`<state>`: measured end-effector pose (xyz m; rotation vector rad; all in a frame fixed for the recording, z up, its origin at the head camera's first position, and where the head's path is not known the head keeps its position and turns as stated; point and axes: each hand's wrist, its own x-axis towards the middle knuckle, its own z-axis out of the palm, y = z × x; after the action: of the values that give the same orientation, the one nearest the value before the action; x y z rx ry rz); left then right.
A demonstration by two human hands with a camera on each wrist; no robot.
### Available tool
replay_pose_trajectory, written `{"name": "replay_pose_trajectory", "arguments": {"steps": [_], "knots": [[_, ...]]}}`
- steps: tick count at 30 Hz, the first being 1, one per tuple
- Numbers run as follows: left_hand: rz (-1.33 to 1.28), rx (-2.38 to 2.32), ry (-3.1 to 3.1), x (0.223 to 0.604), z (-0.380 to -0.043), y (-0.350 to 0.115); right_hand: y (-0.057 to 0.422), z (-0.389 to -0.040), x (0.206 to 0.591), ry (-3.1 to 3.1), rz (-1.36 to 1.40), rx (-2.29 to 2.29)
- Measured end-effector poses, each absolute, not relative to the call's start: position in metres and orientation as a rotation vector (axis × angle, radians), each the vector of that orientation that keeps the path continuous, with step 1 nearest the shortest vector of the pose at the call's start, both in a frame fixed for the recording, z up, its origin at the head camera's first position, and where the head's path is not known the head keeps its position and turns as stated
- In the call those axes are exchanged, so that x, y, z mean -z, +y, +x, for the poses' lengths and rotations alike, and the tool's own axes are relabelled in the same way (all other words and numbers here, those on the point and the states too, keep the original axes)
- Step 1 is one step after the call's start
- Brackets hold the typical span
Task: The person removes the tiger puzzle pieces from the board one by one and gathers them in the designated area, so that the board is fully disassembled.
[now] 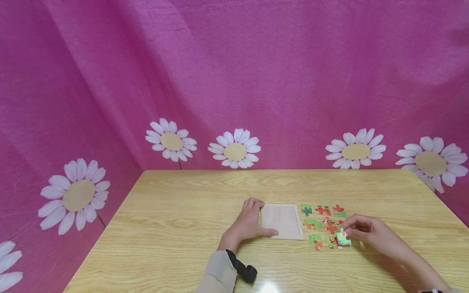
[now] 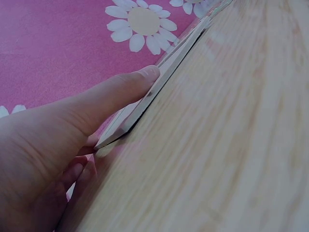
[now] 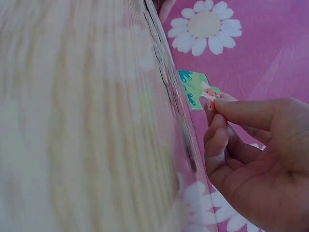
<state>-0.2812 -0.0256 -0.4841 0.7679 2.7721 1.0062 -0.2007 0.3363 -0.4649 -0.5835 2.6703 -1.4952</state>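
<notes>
A square, shallow wooden puzzle tray [image 1: 280,219] with a raised rim lies bare on the table. My left hand [image 1: 246,224] grips its left side, thumb along the near rim and fingers at the far left corner; the left wrist view shows the thumb [image 2: 128,89] on the rim. Between thumb and fingertips, my right hand [image 1: 379,238] pinches a green jigsaw piece [image 1: 343,239] with a red-and-white patch. In the right wrist view that piece [image 3: 193,87] is held at one end, raised off the tabletop. Below it, other jigsaw pieces [image 1: 314,241] are partly covered.
Several green and red jigsaw pieces [image 1: 323,210] lie spaced in rough rows right of the tray. The wood-grain table [image 1: 183,219] reaches back to a pink cloth [image 1: 293,81] printed with daisies. A black strap [image 1: 242,266] is around the left wrist.
</notes>
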Motion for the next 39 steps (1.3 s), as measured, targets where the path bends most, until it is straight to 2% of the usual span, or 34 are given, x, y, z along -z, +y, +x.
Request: {"name": "replay_pose_trajectory", "arguments": {"steps": [39], "knots": [[0.78,-0.983,2.78,0.485,-0.281,-0.026,0.357,-0.201,0.469,2.658,-0.589,1.376]]}}
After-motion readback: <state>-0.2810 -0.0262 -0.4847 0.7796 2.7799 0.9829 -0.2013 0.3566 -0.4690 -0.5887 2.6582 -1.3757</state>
